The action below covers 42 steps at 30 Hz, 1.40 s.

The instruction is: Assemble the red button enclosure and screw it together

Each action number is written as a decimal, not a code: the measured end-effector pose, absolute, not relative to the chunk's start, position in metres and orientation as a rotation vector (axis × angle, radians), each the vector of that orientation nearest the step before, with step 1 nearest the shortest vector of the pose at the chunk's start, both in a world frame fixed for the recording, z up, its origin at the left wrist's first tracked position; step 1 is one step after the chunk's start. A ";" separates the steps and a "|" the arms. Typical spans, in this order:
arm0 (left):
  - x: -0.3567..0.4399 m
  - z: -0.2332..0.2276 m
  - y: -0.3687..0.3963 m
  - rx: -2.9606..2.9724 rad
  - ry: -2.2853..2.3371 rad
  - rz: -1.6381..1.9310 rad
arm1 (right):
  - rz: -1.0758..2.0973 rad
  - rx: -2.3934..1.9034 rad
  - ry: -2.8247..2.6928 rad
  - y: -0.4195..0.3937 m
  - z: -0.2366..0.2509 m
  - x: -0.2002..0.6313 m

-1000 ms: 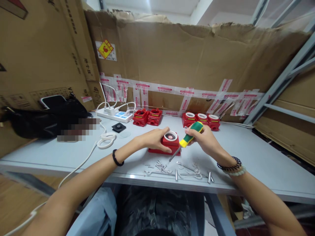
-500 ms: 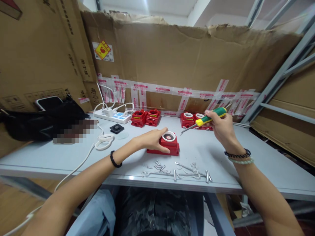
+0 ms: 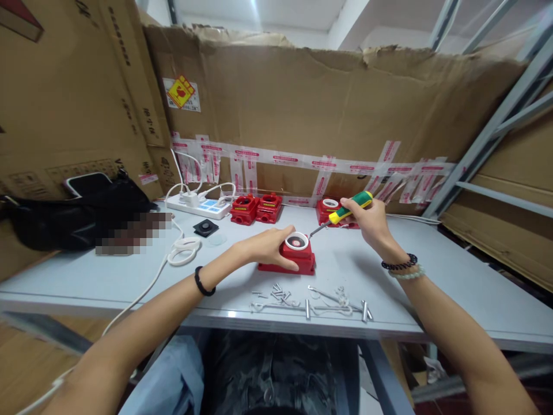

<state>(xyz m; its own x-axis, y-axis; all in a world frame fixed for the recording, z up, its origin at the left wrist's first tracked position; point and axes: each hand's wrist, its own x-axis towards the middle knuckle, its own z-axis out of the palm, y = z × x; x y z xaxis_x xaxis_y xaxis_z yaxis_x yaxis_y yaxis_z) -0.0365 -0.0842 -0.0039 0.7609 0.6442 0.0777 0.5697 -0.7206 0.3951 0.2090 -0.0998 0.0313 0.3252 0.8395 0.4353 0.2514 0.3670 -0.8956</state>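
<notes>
My left hand point(image 3: 276, 248) is closed around the left side of a red housing point(image 3: 306, 262) that sits on the table. A white ring point(image 3: 297, 241) with a dark round centre tops this housing. In my right hand point(image 3: 367, 218) is a screwdriver point(image 3: 345, 213) with a green and yellow handle, tilted down to the left. Its tip is close to the right edge of the white ring; whether they touch I cannot tell. Nearer the front edge lie several small screws point(image 3: 280, 293) and thin metal rods point(image 3: 280, 306) with short crossbars.
More red housings point(image 3: 268, 208) stand at the back, some with white rings. A power strip point(image 3: 199, 204) with plugs, a black square part point(image 3: 205, 227), a clear disc point(image 3: 216, 238) and white rings point(image 3: 184, 252) are to the left. A black bag point(image 3: 78, 222) lies far left.
My right hand has moved left with the screwdriver, bringing its tip from the right of the housing to beside the white ring. My left hand stays on the housing.
</notes>
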 end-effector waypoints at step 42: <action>-0.037 -0.006 -0.083 2.652 0.941 0.268 | -0.057 -1.239 -1.720 -0.109 0.052 0.169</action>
